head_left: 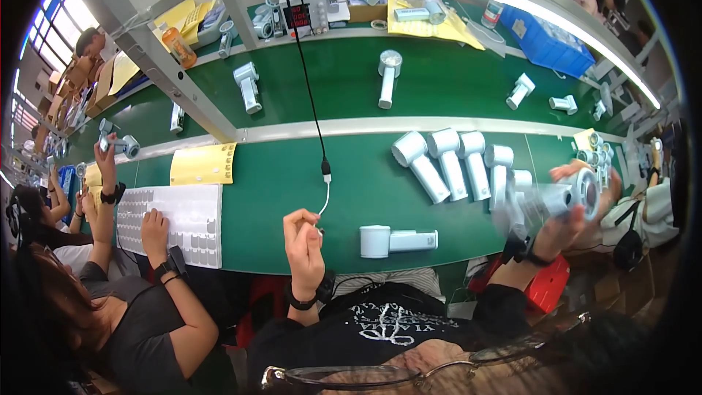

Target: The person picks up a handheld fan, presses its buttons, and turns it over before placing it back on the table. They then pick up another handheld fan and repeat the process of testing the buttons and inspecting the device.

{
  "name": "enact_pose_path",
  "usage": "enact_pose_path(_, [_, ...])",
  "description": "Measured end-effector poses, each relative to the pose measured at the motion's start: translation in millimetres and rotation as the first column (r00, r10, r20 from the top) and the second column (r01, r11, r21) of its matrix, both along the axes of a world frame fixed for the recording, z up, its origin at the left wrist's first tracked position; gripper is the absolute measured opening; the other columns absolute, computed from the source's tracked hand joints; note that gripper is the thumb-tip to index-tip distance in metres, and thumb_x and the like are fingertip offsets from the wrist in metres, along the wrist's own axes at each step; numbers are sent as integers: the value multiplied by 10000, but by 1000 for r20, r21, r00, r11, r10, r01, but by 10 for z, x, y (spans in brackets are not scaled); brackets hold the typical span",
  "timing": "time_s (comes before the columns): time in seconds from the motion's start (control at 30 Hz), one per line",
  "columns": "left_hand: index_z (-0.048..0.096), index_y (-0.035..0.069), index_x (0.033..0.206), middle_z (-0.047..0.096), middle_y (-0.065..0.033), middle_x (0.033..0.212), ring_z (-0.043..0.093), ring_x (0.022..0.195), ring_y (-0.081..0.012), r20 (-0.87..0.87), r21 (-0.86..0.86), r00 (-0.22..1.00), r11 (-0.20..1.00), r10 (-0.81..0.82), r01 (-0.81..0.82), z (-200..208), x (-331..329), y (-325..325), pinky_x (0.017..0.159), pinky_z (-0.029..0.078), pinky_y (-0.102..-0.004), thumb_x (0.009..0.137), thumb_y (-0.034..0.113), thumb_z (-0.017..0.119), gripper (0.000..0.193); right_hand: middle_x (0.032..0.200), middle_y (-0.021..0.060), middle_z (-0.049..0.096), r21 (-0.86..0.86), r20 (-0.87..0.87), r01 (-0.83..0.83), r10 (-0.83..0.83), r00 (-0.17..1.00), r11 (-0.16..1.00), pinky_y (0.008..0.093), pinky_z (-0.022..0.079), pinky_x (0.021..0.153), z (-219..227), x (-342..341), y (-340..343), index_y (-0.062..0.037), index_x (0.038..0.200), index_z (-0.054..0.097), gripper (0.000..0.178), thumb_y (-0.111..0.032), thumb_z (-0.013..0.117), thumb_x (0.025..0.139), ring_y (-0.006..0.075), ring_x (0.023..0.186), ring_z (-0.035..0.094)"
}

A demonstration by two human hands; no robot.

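Head view of a green workbench with a conveyor belt (344,80) running beyond it. Our left hand (303,245) is raised near the bench edge, its fingers pinched together on the plug end of a white cable (326,192), which hangs from a black cable (307,80) dropping from a meter with a red display (298,14) on the far shelf. Our right hand (563,230) is lifted at the right, clamped on the handle of a white handheld fan (574,194); the fan is blurred, so we cannot tell its exact attitude, but it is well apart from the plug. We judge the fan in hand to be on its way to or from the plug, and no connection shows at this moment.

Just right of the left hand, one fan lying on its side (397,241) rests on the near bench. Farther right, a row of fans (461,164) lies side by side, heads toward the far edge. We cannot tell from the view which of these are finished and which await handling. More single fans are scattered on the belt, one near its middle (387,77).

At the left, a co-worker's hand (153,230) rests on a white tray of small parts (186,223), beside a yellow sheet (203,163).
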State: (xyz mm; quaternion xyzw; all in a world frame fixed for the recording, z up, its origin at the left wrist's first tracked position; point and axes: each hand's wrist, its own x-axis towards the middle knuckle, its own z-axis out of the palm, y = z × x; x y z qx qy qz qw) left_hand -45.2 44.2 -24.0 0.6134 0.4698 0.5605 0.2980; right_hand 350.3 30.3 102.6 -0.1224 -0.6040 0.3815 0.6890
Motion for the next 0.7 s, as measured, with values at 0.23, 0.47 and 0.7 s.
enact_pose_path(0.23, [530,-83,849,484,-79,1016,410,634,-75,62,17,997,999,-53,52,-44,-40,-34,548,334,-215,995,152,389,310,981,149,575,-74,438,670,-580,687,738,335,442,913,-155,-245,1358,-37,1377,227,839,-250,748,755,228,908,597])
enact_pose_path(0.47, [528,-84,832,493,-82,999,416,630,-86,12,2,1000,1000,-18,18,-13,-94,-50,550,339,-225,993,156,398,317,871,130,575,-124,848,764,-333,413,634,349,500,779,-938,410,3030,-44,1211,332,808,-334,837,651,238,813,616])
enact_pose_path(0.7, [530,-89,824,500,-88,992,422,623,-93,-11,-8,999,999,-37,37,-48,-66,-12,549,344,-233,991,152,403,320,1019,170,584,475,856,770,-426,-293,425,494,449,863,-1554,236,3763,-18,1180,448,746,-450,785,673,316,1024,538])
